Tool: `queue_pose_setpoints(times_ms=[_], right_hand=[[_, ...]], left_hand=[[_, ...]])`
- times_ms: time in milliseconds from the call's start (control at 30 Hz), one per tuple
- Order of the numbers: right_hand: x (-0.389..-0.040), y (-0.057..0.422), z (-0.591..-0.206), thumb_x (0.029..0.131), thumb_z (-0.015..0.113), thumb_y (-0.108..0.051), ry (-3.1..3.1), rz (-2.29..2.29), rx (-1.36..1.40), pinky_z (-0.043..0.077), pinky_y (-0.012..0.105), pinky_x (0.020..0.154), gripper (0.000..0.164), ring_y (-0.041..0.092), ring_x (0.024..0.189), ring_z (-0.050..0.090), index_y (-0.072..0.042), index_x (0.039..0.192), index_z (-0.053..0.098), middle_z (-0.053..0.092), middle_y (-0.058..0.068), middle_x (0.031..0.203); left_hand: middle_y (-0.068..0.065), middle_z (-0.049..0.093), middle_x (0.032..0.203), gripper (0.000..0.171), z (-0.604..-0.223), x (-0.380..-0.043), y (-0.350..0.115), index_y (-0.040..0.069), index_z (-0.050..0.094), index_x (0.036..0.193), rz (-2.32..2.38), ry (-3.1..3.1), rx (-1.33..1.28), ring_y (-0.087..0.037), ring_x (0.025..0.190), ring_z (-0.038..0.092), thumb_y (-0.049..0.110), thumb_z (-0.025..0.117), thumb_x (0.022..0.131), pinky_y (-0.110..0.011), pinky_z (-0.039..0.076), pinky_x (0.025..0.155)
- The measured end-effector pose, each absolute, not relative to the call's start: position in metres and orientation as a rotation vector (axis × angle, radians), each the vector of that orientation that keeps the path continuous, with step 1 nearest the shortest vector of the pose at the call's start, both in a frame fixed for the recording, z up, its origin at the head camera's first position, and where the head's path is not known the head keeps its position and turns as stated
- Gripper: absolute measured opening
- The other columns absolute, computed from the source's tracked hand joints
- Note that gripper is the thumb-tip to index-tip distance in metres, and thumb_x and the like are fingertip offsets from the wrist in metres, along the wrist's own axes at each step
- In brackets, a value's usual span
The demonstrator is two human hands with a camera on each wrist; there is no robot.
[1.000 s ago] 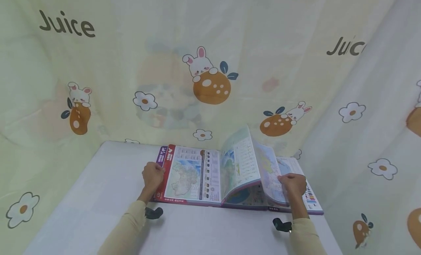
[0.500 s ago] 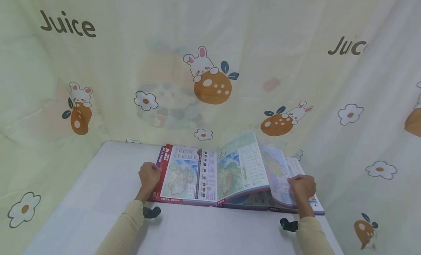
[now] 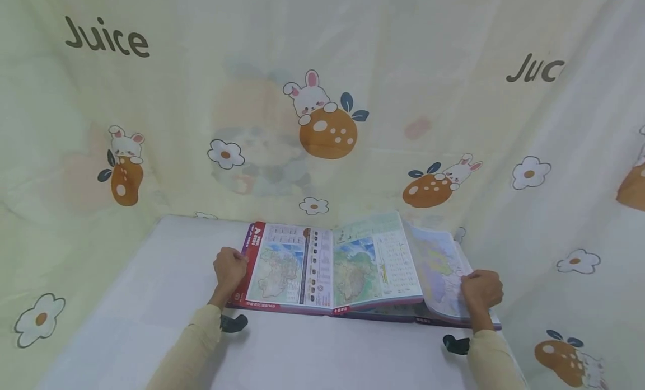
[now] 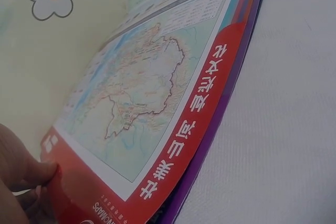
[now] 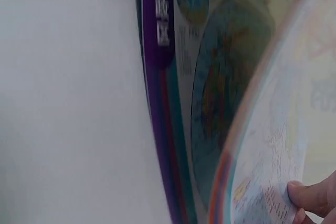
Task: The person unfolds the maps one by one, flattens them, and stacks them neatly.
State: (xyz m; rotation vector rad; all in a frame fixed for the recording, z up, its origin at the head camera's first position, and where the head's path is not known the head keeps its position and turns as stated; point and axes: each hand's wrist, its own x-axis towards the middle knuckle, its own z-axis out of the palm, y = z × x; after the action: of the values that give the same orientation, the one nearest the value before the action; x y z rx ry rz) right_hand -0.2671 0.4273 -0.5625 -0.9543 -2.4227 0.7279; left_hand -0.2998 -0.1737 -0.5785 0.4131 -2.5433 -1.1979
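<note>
A folding map [image 3: 279, 272] printed in several panels lies across the far part of the table, partly unfolded. My left hand [image 3: 230, 269] pinches its red-bordered left edge; in the left wrist view the thumb [image 4: 44, 174] presses on the red corner. At the other end my right hand [image 3: 482, 291] pinches the right panel [image 3: 440, 267], its thumb [image 5: 304, 195] on the sheet in the right wrist view. Between them, a middle panel [image 3: 375, 261] stands slightly raised at its right side. Under it, a globe print [image 5: 220, 93] shows on a lower layer with a purple edge.
The white table [image 3: 302, 353] extends in front of the map. A curtain [image 3: 322, 54] with rabbits, oranges and flowers hangs behind and along both sides. Dark wrist-worn pieces [image 3: 233, 323] sit at both sleeves.
My right hand has moved right, drawing the right panel with it. The raised middle panel has come down flatter and shifted right. My left hand has shifted slightly left, keeping its hold.
</note>
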Motion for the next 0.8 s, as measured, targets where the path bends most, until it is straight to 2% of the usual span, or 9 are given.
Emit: queue_pose_setpoints(times_ms=[133,400,600,800], right_hand=[[-0.266,0.441,-0.562,0.088,0.058,-0.005,-2.429,0.695,-0.994,0.03,0.037,0.059,0.021,0.043,0.079,0.059,0.01,0.093,0.072,0.07,0.032,0.098],[-0.266,0.452,-0.566,0.077,0.051,-0.001,-2.421,0.626,-1.053,0.029,0.038,0.052,0.022,0.041,0.069,0.058,0.009,0.081,0.071,0.07,0.03,0.087],[-0.27,0.457,-0.57,0.082,0.051,-0.001,-2.397,0.594,-1.101,0.028,0.037,0.053,0.023,0.041,0.074,0.059,0.009,0.085,0.071,0.071,0.029,0.09],[-0.271,0.459,-0.566,0.09,0.048,-0.001,-2.424,0.651,-1.12,0.028,0.038,0.06,0.025,0.038,0.079,0.055,0.011,0.094,0.069,0.069,0.032,0.093]], left_hand=[[-0.024,0.072,0.092,0.016,-0.58,-0.303,-0.17,-0.004,0.07,0.095,-1.204,-2.557,0.433,-0.035,0.08,0.069,0.012,0.069,0.092,-0.044,0.055,0.072],[-0.025,0.072,0.091,0.017,-0.579,-0.302,-0.174,-0.005,0.07,0.093,-1.177,-2.548,0.462,-0.035,0.079,0.068,0.013,0.069,0.093,-0.043,0.055,0.071],[-0.025,0.072,0.091,0.016,-0.58,-0.3,-0.176,-0.005,0.07,0.093,-1.148,-2.549,0.475,-0.035,0.078,0.069,0.011,0.069,0.093,-0.044,0.055,0.07],[-0.026,0.072,0.092,0.015,-0.579,-0.298,-0.175,-0.005,0.07,0.094,-1.145,-2.54,0.47,-0.037,0.08,0.069,0.01,0.069,0.092,-0.045,0.056,0.072]])
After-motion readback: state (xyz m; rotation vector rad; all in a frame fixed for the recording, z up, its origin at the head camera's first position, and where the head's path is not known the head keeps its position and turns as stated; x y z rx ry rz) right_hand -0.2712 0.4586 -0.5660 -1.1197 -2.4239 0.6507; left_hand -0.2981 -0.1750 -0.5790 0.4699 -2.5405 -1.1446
